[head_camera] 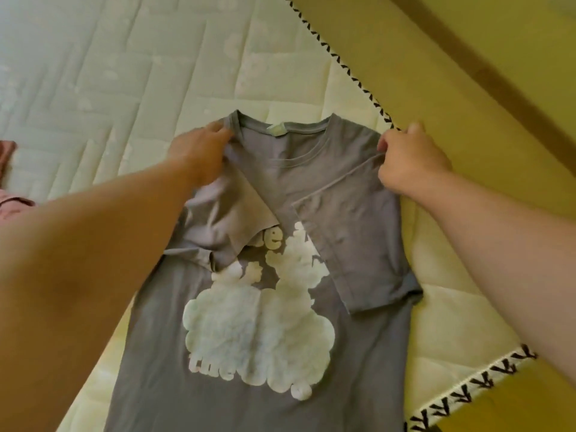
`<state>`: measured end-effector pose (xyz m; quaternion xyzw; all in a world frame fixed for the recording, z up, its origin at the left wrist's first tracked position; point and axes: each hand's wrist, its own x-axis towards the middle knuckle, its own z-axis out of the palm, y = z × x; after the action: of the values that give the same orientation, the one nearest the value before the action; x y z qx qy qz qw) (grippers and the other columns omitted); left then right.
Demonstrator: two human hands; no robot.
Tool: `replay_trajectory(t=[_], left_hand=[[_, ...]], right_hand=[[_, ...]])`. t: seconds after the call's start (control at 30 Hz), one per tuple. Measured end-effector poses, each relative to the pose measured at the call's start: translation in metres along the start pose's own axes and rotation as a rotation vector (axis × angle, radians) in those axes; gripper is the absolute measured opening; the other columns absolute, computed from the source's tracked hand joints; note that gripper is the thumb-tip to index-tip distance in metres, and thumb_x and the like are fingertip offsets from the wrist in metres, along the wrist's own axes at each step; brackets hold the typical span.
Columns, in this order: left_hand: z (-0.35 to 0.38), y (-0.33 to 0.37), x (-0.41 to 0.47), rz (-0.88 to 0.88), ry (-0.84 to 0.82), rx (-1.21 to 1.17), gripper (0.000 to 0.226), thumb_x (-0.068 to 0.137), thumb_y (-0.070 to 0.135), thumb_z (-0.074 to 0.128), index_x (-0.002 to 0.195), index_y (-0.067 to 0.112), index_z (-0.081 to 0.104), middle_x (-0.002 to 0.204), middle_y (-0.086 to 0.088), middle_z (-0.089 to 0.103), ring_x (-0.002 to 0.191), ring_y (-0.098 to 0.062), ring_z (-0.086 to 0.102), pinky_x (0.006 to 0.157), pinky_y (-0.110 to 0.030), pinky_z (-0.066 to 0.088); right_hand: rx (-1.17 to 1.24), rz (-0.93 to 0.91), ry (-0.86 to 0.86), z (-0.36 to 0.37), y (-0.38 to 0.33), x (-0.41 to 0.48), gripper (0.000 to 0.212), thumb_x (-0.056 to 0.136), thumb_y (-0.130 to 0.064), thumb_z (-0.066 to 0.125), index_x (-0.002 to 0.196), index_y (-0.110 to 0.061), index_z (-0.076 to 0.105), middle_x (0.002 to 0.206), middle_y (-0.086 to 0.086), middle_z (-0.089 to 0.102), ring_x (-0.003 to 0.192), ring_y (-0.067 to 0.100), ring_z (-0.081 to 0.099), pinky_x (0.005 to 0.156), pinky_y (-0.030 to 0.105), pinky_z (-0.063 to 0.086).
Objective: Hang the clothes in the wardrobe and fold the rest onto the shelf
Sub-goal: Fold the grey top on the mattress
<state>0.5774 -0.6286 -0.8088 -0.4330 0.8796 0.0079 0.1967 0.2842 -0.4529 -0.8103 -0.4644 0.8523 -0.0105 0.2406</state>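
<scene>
Head view | grey T-shirt [358, 232] lies print-up on the bed [124, 73] | both sleeves folded inward | left hand [199, 151] grips its left shoulder, right hand [408, 163] pinches the right | body fold, shelving and pink garment [9, 194] apparently remain.

A grey T-shirt [358, 353] lies front up on a quilted white mattress [124, 73], its collar [280, 126] pointing away from the person and its 2 short sleeves folded in over the chest, partly covering a white cloud-like print [258, 332]. The left hand [199, 151] grips the shoulder just beside the collar; the right hand [408, 160] pinches the other shoulder. A black-and-white zigzag trim [352, 74] edges the mattress beside a yellowish-brown surface [467, 57]. A pink garment [9, 182] shows at the left edge
</scene>
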Motion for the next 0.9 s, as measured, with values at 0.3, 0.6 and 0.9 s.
replay_trajectory(t=[0.3, 0.6, 0.9], left_hand=[[-0.011, -0.021, 0.01, -0.186, -0.151, 0.25, 0.028, 0.089, 0.013, 0.064, 0.116, 0.013, 0.058, 0.099, -0.009, 0.053, 0.095, -0.033, 0.062, 0.08, -0.041, 0.05], [0.004, -0.022, 0.027, -0.474, 0.021, -0.076, 0.023, 0.091, -0.003, 0.051, 0.113, -0.005, 0.051, 0.119, -0.027, 0.041, 0.101, -0.053, 0.055, 0.089, -0.057, 0.049], [-0.048, -0.043, 0.035, -0.469, 0.024, 0.005, 0.017, 0.087, 0.002, 0.057, 0.1, 0.006, 0.066, 0.091, -0.017, 0.059, 0.085, -0.036, 0.055, 0.08, -0.045, 0.049]], right_hand=[[0.029, -0.128, -0.201, -0.018, 0.02, 0.021, 0.016, 0.087, -0.013, 0.053, 0.093, -0.027, 0.058, 0.124, 0.011, 0.051, 0.102, 0.033, 0.059, 0.083, 0.03, 0.044], [0.003, -0.136, -0.08, -0.004, 0.016, 0.034, 0.032, 0.083, -0.009, 0.055, 0.114, -0.013, 0.049, 0.117, 0.015, 0.054, 0.103, 0.038, 0.056, 0.083, 0.038, 0.049], [-0.087, -0.055, -0.035, -0.046, -0.008, 0.036, 0.009, 0.087, 0.0, 0.053, 0.082, -0.009, 0.053, 0.111, 0.02, 0.061, 0.105, 0.039, 0.06, 0.074, 0.036, 0.045]])
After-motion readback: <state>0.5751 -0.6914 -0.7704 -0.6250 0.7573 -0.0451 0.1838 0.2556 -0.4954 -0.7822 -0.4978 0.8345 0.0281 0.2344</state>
